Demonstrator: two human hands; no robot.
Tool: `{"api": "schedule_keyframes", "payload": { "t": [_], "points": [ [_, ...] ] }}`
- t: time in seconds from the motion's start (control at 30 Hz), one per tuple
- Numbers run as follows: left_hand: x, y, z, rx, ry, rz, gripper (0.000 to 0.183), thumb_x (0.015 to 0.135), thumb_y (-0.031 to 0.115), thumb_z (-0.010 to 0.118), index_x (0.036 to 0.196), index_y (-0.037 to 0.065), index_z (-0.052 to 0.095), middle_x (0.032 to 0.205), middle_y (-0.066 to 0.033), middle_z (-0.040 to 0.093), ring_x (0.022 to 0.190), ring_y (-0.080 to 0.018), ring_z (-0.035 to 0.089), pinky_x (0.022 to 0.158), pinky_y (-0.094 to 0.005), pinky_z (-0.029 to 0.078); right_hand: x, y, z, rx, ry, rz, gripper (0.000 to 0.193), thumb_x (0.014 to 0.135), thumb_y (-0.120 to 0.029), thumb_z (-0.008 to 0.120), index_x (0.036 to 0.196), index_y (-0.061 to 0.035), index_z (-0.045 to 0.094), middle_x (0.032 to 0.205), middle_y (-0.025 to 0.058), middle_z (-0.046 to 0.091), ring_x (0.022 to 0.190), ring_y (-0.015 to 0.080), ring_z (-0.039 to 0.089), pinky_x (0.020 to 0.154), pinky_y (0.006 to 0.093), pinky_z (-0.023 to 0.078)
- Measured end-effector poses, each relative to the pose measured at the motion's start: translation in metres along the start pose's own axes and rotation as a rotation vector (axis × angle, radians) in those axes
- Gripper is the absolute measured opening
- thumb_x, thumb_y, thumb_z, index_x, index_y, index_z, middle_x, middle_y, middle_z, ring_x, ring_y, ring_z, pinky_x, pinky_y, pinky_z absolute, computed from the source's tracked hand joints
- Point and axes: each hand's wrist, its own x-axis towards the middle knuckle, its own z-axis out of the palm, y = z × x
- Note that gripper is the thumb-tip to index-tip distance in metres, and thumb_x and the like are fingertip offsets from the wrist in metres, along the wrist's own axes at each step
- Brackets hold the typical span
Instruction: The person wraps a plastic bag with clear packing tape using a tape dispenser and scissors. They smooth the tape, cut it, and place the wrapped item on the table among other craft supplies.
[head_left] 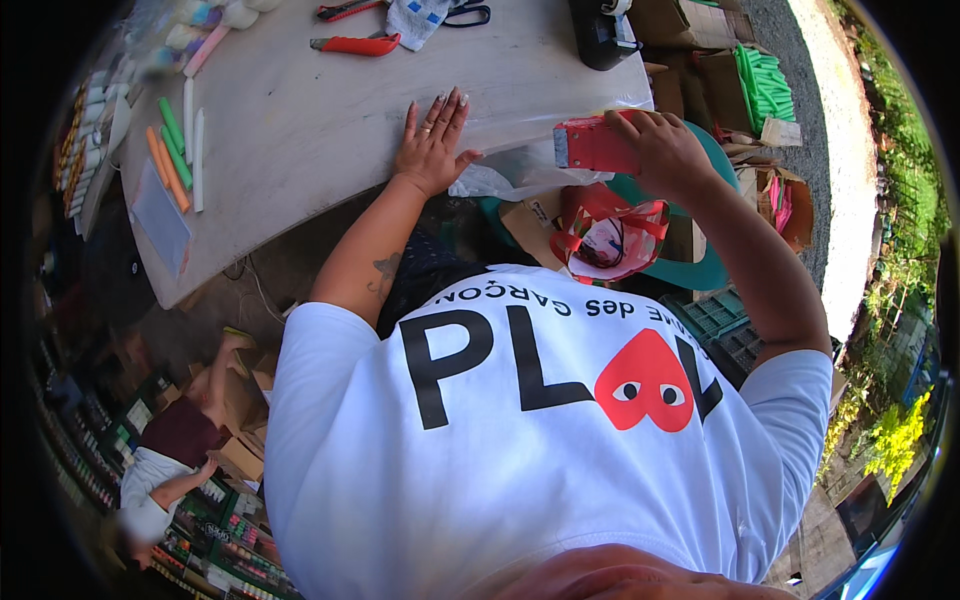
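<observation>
Left hand [432, 140]: I log it fully open, palm down, flat on the pale table top [300, 130] near its curved front edge. The fingers are spread and point away from the body, and it holds nothing. Its heel lies just beside a crumpled clear plastic bag [505, 178] that hangs over the table edge.

Right hand [668, 150]: closed around one end of a small red box [593, 146]. The thumb lies over the top and the fingers wrap the far side. I cannot see the fingertips behind the box.

Red box: flat, rectangular, bright red with a paler end face turned left. It is held off the table, in the air just past the right end of the table edge, above a red carrier bag [610, 238] and a green plastic seat [705, 270].

Arms: the left forearm runs straight up from the white T-shirt [520, 450] to the table, with a dark mark near the elbow. The right arm is bent out to the side, its forearm angled inward and its wrist cocked toward the box.

Surroundings: a red-handled cutter [358, 45] lies at the far edge of the table, and orange and green sticks [170, 150] lie at its left end. Another person [175, 450] sits low at the left among cardboard.
</observation>
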Motion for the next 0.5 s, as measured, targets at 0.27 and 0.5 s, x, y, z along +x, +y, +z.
{"api": "schedule_keyframes", "payload": {
  "t": [0.27,0.5],
  "points": [
    [0.001,0.004,-0.003,0.046,-0.022,-0.008,0.083,0.089,0.066,0.032,0.151,0.016,0.010,0.158,-0.0046,0.006,0.145,-0.0227,0.008,0.112,-0.0571,0.000,-0.096,0.135,-0.001,-0.204,0.118,0.115,0.070,0.072,-0.006,0.066,0.137,-0.0155,0.041,0.116,0.0087,0.057,0.114,0.0271,0.054,0.097,0.0389,0.043],
    [-0.001,-0.003,0.001,0.087,-0.037,0.055,0.078,0.089,0.068,0.030,0.151,0.025,0.011,0.158,-0.0056,0.003,0.145,-0.0258,0.001,0.107,-0.0657,-0.004,-0.067,0.104,0.024,-0.483,-0.100,0.320,0.070,0.077,-0.013,0.065,0.140,-0.0132,0.036,0.110,0.0113,0.058,0.103,0.0261,0.058,0.090,0.0377,0.044]
  ]
}}
